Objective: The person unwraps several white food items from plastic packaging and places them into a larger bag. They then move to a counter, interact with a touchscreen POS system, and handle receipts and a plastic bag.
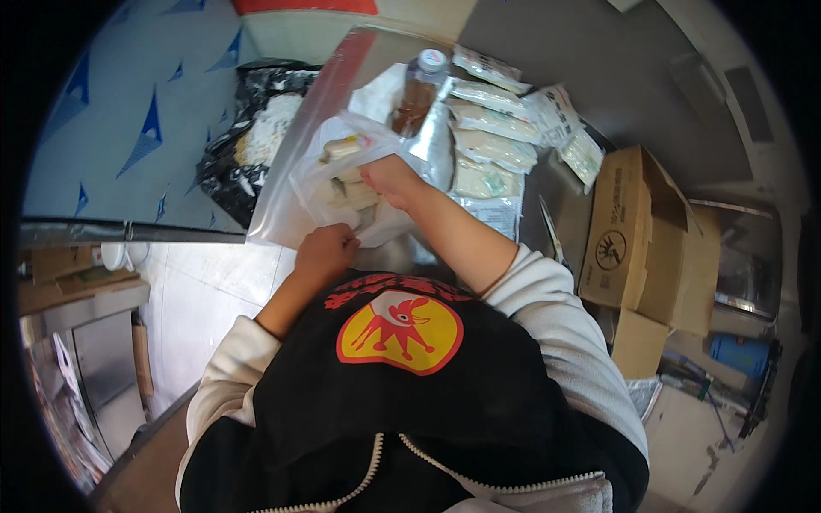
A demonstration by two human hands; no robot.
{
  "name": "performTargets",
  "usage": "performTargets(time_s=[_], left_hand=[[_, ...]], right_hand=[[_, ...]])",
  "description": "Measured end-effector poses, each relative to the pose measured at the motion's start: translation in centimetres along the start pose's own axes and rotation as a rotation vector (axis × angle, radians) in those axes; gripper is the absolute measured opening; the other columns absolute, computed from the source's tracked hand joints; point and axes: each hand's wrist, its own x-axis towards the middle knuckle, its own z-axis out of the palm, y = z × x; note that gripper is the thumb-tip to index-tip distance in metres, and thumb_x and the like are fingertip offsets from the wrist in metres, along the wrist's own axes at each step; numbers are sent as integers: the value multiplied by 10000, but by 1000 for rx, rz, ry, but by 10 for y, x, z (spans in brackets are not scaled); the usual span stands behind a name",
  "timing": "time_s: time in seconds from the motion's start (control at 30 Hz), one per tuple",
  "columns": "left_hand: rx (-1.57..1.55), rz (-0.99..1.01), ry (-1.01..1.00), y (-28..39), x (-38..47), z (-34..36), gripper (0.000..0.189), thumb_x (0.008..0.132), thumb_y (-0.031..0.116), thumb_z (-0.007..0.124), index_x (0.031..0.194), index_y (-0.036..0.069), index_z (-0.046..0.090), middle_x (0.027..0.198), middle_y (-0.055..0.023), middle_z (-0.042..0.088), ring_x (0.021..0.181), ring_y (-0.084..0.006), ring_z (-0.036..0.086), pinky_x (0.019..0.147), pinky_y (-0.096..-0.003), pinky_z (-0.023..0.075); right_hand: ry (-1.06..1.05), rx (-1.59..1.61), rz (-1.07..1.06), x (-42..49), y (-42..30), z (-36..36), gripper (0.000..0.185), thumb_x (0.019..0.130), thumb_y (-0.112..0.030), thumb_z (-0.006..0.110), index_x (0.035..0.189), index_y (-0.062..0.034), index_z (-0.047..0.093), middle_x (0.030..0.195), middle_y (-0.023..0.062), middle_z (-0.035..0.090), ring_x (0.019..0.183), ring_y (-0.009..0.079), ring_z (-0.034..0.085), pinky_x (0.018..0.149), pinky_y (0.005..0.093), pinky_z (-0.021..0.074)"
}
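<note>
A translucent white plastic bag [391, 221] lies before me with its mouth spread. Several pale, elongated packed pieces [349, 183] show inside it. My right hand [392, 179] reaches into the bag's mouth beside those pieces; its fingertips are partly hidden, so what they touch is unclear. My left hand [328, 247] pinches the near edge of the bag between thumb and fingers. Just beyond the bag stands a clear plastic bottle [418, 96] with a white cap and brown contents. To its right, clear packets of pale food [494, 122] lie in a row on the metal counter.
An opened cardboard box [606, 237] stands at the right, with scissors [551, 227] near its left side. Left of the raised clear panel [282, 186], a black plastic bag [221, 151] holds white, powdery material on a blue patterned surface [141, 186].
</note>
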Motion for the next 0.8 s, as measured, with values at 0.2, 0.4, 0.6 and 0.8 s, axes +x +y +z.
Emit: performTargets(time_s=[0.2,0.4,0.6,0.8], left_hand=[[-326,17,-280,35,9,-27,248,868,223,593,773,-6,609,602,-66,608,546,-142,590,532,-272,455],[-575,82,-689,80,34,35,278,896,233,561,1042,-4,558,926,-75,625,781,-115,582,652,-243,473],[-876,-306,-1000,69,66,150,363,905,170,553,1238,123,417,1173,-56,533,1042,-217,524,849,-384,476],[-1353,-273,-786,95,54,139,276,963,214,451,1218,109,429,1126,-62,558,1027,-210,556,860,-392,491]], right_hand=[[281,-84,-323,-111,-2,-117,223,934,-155,503,1098,-37,596,1011,55,628,843,119,589,747,267,488],[466,-154,108,-174,99,-229,237,943,-115,415,1064,-24,597,845,23,629,739,109,569,711,259,468],[108,-146,123,-173,98,-196,258,903,-97,467,1109,-25,605,1126,107,608,971,124,571,813,278,454],[93,-671,-136,-188,78,-160,449,825,-198,613,1228,-28,513,1217,146,548,1110,236,515,941,329,394]])
